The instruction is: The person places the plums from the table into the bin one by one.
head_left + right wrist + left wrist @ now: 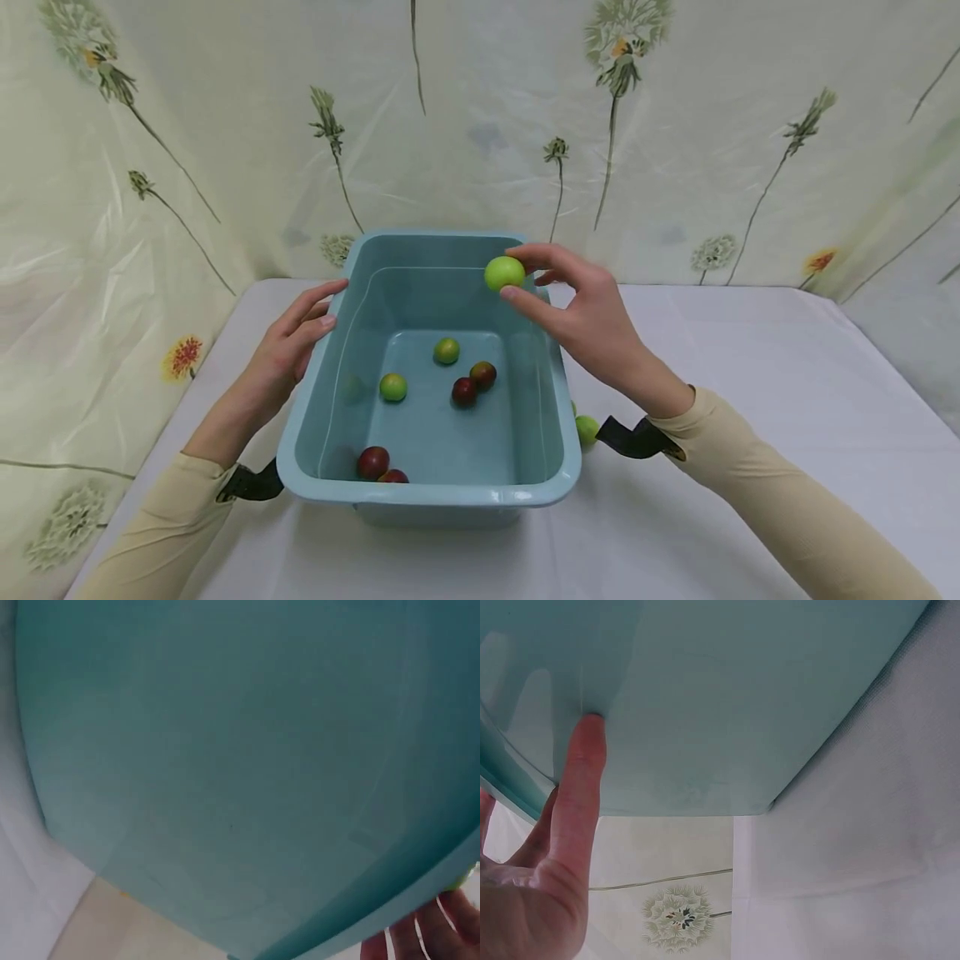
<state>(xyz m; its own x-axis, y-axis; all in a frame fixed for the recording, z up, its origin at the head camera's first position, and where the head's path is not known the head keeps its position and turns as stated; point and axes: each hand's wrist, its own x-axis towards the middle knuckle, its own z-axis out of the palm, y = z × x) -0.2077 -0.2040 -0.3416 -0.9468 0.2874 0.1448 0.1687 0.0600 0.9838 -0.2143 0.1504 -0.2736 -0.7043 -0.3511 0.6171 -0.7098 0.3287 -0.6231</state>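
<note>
A light-blue plastic basin (pixel 453 493) stands on the table with several small round fruits lying apart inside. Green fruits (pixel 393 387) sit left of and behind the middle. Two dark red fruits (pixel 464 392) touch each other right of centre, and red ones (pixel 372 462) lie by the near wall. Above the basin's far right corner, my right hand (pixel 592 312) pinches a round green fruit (pixel 504 273) between thumb and fingers. My left hand (pixel 281 354) rests its extended fingers against the basin's left side; in the left wrist view the thumb (pixel 581 780) touches the outer wall.
More green fruit (pixel 587 430) lies on the table just right of the basin, partly hidden by its rim and the right wrist's black strap (pixel 637 439). A white cloth (pixel 720 358) covers the table. Behind hangs a flower-patterned sheet (pixel 465 150).
</note>
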